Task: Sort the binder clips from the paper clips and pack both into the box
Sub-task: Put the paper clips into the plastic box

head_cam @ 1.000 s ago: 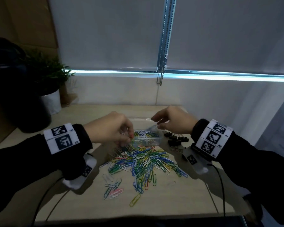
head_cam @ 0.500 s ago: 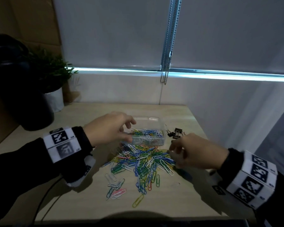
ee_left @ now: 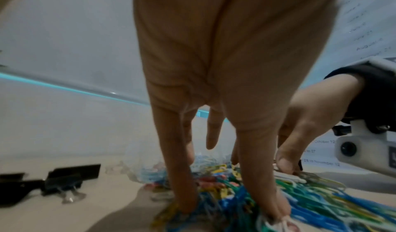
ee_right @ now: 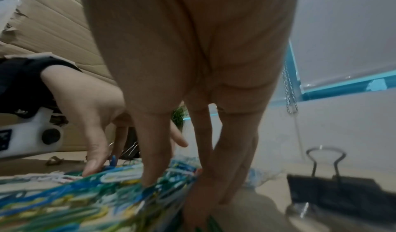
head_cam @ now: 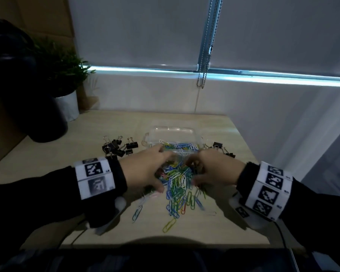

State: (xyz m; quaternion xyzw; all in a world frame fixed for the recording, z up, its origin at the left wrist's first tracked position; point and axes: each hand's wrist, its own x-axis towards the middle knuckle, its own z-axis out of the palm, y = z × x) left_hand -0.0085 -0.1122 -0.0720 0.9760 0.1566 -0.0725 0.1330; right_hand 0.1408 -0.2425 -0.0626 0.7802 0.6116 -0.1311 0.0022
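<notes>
Left hand (head_cam: 143,170): I'm digging straight fingers into the paper clips (head_cam: 178,183), grasping nothing.
Right hand (head_cam: 216,169): same, fingers extended.
Box (head_cam: 172,138): sitting just behind the pile.

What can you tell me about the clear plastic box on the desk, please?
The clear plastic box is a small, shallow, see-through rectangle with rounded corners, standing open-topped on the wooden desk behind the paper clip pile. Coloured paper clips already lie inside. Black binder clips sit to either side. Whether the hands touch it is unclear.

Left hand (head_cam: 145,171), right hand (head_cam: 214,169) lowered, fingers extended downward.
</notes>
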